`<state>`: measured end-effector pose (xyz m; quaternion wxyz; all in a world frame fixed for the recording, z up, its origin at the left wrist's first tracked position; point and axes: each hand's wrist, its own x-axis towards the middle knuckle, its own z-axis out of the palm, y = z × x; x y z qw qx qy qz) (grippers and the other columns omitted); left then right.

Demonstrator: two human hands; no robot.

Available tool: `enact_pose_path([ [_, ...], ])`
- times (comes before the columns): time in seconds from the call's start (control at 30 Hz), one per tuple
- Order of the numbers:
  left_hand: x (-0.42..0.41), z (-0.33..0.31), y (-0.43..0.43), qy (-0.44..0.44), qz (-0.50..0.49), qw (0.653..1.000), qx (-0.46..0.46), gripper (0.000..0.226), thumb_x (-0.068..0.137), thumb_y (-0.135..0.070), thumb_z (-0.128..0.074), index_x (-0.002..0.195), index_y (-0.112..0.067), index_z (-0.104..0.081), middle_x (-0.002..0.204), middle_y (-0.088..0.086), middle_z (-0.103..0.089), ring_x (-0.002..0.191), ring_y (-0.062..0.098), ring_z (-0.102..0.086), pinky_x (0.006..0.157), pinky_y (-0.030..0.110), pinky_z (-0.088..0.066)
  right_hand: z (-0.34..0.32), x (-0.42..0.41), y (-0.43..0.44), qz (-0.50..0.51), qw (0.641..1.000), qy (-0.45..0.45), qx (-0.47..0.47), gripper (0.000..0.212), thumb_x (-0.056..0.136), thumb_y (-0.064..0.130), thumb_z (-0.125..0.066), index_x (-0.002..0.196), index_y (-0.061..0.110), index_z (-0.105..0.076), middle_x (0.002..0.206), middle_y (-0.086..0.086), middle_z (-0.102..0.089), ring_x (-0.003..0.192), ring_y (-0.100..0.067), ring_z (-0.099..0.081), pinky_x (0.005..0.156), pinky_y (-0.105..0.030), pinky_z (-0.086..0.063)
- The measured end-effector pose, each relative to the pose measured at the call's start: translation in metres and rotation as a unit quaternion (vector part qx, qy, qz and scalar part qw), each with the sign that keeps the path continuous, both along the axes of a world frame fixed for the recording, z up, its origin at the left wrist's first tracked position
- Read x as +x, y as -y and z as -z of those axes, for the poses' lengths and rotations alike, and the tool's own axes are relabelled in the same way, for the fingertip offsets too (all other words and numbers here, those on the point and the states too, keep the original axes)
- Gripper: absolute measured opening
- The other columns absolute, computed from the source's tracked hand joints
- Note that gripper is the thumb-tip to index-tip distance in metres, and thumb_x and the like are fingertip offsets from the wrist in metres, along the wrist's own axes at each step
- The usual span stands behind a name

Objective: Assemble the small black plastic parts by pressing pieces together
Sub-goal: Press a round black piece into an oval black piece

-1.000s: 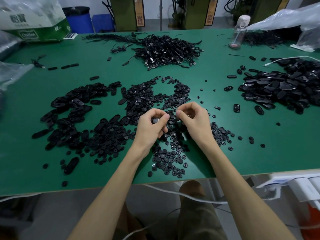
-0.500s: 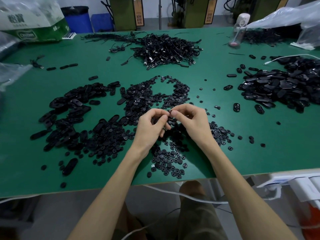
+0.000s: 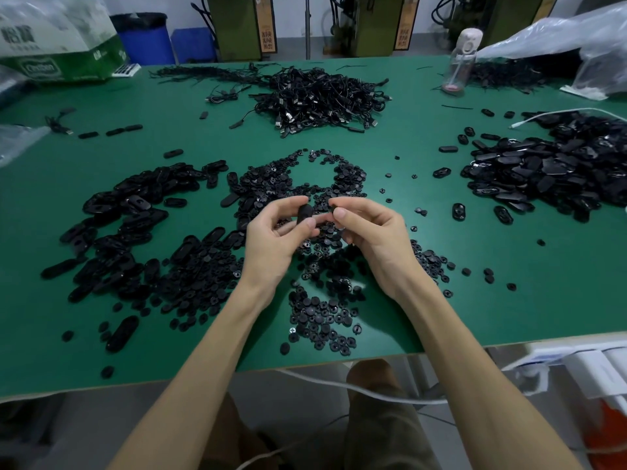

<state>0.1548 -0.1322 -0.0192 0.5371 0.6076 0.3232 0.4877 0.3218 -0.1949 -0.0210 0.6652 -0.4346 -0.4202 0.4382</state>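
My left hand pinches a small black oval plastic piece between thumb and fingers, held above the green table. My right hand is just right of it, thumb and forefinger pinching a tiny black round part that is mostly hidden. The two parts sit a few centimetres apart. Below the hands lies a spread of small round black buttons. A pile of oval black shells is on the left.
A heap of black cabled parts lies at the back centre. Another pile of black oval pieces sits at the right. A clear bottle, plastic bags and a green-white box line the far edge. A white cable hangs off the near edge.
My hands have lifted from the button pile and moved slightly apart. The left hand now shows the oval piece between its fingertips.
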Motion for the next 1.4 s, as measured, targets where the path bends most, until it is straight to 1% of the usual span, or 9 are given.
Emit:
enact_pose_path([
  [0.17,0.005,-0.004,-0.011,-0.005,0.02,0.999,-0.038,0.031,0.089,-0.006,-0.08,0.117,-0.003,-0.067,0.115,0.02,-0.065,0.087,0.03,-0.078,0.075,0.031,-0.063,0.0,-0.002,-0.001,0.011,1.0,0.011,-0.013,0.022,0.09,0.02,-0.079,0.112,0.018,-0.078,0.099,-0.01,-0.078,0.086,-0.012,-0.066,0.07,-0.023,-0.048],
  [0.27,0.007,-0.004,-0.014,0.004,0.012,0.998,-0.058,0.024,0.089,-0.005,-0.079,0.11,-0.002,-0.068,0.105,0.02,-0.07,0.085,0.028,-0.078,0.074,0.035,-0.064,0.001,-0.002,-0.001,0.026,0.999,0.006,-0.022,0.016,0.09,0.019,-0.08,0.105,0.021,-0.078,0.101,-0.011,-0.079,0.088,-0.013,-0.07,0.072,-0.026,-0.048],
  [0.4,0.005,-0.004,-0.013,0.059,0.011,0.994,-0.094,0.019,0.09,-0.01,-0.078,0.107,-0.006,-0.072,0.09,0.003,-0.078,0.085,0.017,-0.077,0.072,0.027,-0.061,0.002,-0.004,0.0,0.037,0.999,0.019,-0.019,0.013,0.089,0.017,-0.081,0.101,0.018,-0.078,0.097,-0.007,-0.08,0.089,-0.012,-0.071,0.071,-0.022,-0.05],
  [0.53,0.0,-0.006,-0.01,0.122,0.031,0.981,-0.149,0.02,0.086,-0.019,-0.079,0.104,-0.011,-0.074,0.109,0.017,-0.077,0.102,0.032,-0.075,0.08,0.032,-0.061,0.001,-0.007,-0.001,0.051,0.998,0.041,-0.014,0.012,0.087,0.014,-0.082,0.098,0.017,-0.078,0.096,-0.009,-0.078,0.085,-0.014,-0.069,0.071,-0.021,-0.052],
  [0.7,-0.004,-0.007,-0.011,0.164,0.041,0.96,-0.221,0.019,0.079,-0.021,-0.08,0.095,-0.016,-0.074,0.086,0.0,-0.075,0.078,0.011,-0.07,0.069,0.026,-0.059,0.0,-0.011,-0.001,0.053,0.997,0.058,-0.007,0.013,0.085,0.012,-0.084,0.095,0.015,-0.076,0.088,-0.003,-0.076,0.078,-0.008,-0.067,0.067,-0.016,-0.051],
  [0.97,-0.006,-0.01,-0.01,0.207,0.096,0.943,-0.242,0.014,0.078,-0.02,-0.076,0.086,-0.015,-0.066,0.089,0.005,-0.077,0.076,0.013,-0.073,0.062,0.021,-0.058,-0.002,-0.007,0.0,0.028,0.999,-0.027,-0.013,0.012,0.088,0.01,-0.08,0.097,0.017,-0.078,0.091,-0.008,-0.077,0.079,-0.013,-0.065,0.068,-0.024,-0.049],
  [1.2,-0.001,-0.001,-0.008,0.108,0.096,0.981,-0.129,0.011,0.1,-0.013,-0.065,0.105,-0.005,-0.059,0.104,0.017,-0.076,0.096,0.03,-0.076,0.068,0.032,-0.061,-0.001,-0.007,0.0,0.038,0.999,-0.006,-0.002,0.011,0.09,0.008,-0.076,0.099,0.014,-0.078,0.091,-0.008,-0.077,0.077,-0.012,-0.066,0.067,-0.022,-0.048],
  [1.27,0.002,0.003,-0.006,0.059,0.074,0.991,-0.091,0.011,0.105,-0.011,-0.058,0.109,-0.001,-0.054,0.099,0.021,-0.075,0.085,0.031,-0.076,0.063,0.033,-0.061,0.001,-0.007,-0.001,0.069,0.996,0.051,-0.001,0.01,0.091,0.009,-0.077,0.1,0.013,-0.078,0.089,-0.003,-0.077,0.075,-0.008,-0.066,0.067,-0.019,-0.049],
  [1.4,0.004,0.007,-0.007,-0.008,0.052,0.998,-0.039,0.014,0.103,-0.006,-0.06,0.116,-0.002,-0.063,0.088,0.01,-0.072,0.067,0.016,-0.063,0.053,0.026,-0.05,0.004,-0.01,-0.001,0.098,0.987,0.131,0.004,0.009,0.091,0.01,-0.077,0.099,0.015,-0.079,0.089,0.001,-0.078,0.08,-0.008,-0.071,0.076,-0.019,-0.054],
])
